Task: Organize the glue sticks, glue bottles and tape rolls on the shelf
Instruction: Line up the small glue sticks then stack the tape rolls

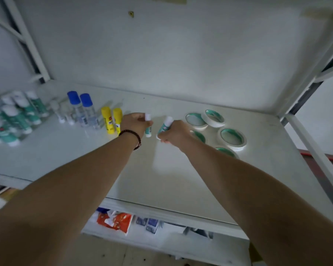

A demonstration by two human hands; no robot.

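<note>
My left hand (136,124), with a dark bead bracelet at the wrist, grips an upright teal-and-white glue stick (148,129) over the middle of the white shelf (173,181). My right hand (173,133) holds a second teal glue stick (164,126), tilted with its white cap up. Two yellow glue sticks (112,121) stand just left of my left hand. Two blue-capped clear glue bottles (84,109) and small white-capped bottles (62,112) stand further left. Several teal glue sticks (13,116) are grouped at the far left. Several white tape rolls (215,127) with teal cores lie at the right, partly hidden by my right arm.
The shelf's back wall (171,54) rises close behind the items. White metal uprights (315,77) frame the right side. A lower shelf holds red and blue packets (119,221). Bare shelf surface lies in front of my hands.
</note>
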